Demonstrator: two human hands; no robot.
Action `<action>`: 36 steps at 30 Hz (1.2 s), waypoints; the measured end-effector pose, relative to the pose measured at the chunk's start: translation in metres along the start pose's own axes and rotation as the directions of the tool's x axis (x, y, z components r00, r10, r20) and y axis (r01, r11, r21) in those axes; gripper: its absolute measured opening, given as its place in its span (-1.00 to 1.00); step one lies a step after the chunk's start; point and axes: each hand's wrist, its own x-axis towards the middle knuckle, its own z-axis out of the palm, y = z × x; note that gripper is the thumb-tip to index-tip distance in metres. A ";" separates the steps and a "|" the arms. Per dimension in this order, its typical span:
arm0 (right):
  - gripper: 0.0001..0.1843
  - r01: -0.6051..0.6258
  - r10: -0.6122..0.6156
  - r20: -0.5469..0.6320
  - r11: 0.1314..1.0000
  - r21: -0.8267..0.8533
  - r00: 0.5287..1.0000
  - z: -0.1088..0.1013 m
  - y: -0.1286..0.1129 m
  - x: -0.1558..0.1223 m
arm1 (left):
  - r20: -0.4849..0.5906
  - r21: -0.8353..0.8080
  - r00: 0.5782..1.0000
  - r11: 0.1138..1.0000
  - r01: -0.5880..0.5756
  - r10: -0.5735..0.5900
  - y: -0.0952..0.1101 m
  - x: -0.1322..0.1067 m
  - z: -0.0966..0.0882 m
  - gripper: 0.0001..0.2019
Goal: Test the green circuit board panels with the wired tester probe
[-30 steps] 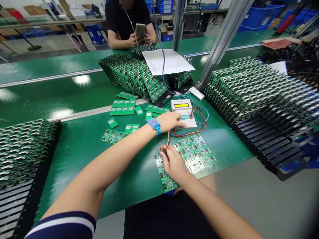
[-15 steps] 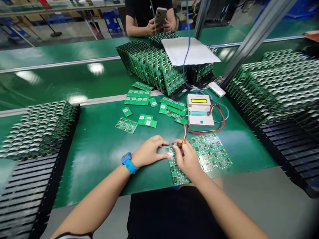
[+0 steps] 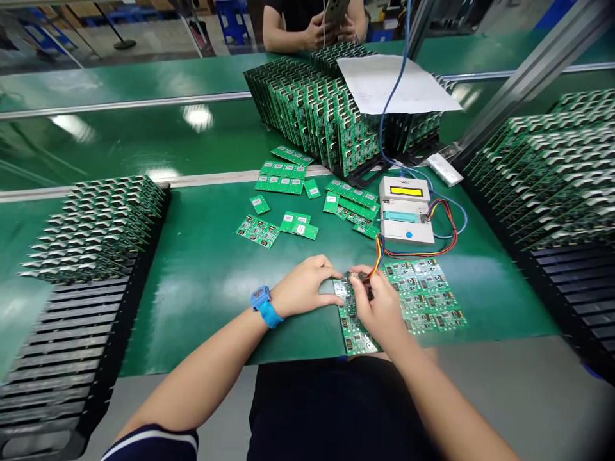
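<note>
While your right hand [image 3: 381, 308] grips the coloured wires [image 3: 379, 251], your spread left hand [image 3: 305, 289] touches the circuit board [image 3: 423, 298].

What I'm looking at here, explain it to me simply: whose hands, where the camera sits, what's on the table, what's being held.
There is no robot, just a person's two bare hands. Every picture comes from one camera worn on that person's head, looking forward and down.

The right hand pinches what looks like a small connector on the end of coloured wires, down at a green circuit board. The left hand has its fingertips at that board's left edge.

Beyond the hands sits a white device with a lit yellow screen. Smaller green boards lie on the green table. Slotted black racks of upright boards stand around, and someone opposite holds a phone.
</note>
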 end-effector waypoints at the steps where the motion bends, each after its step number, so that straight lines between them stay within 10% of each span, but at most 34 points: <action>1: -0.86 -0.001 0.001 0.003 1.000 0.006 1.000 0.000 0.000 0.000 | 0.002 -0.003 1.000 1.000 0.000 0.000 0.000 0.000 0.000 -0.55; 36: -0.85 0.032 -0.032 -0.014 0.999 0.011 0.999 -0.001 -0.004 0.002 | 0.020 0.067 1.000 0.998 -0.004 0.003 0.009 -0.003 -0.002 -0.44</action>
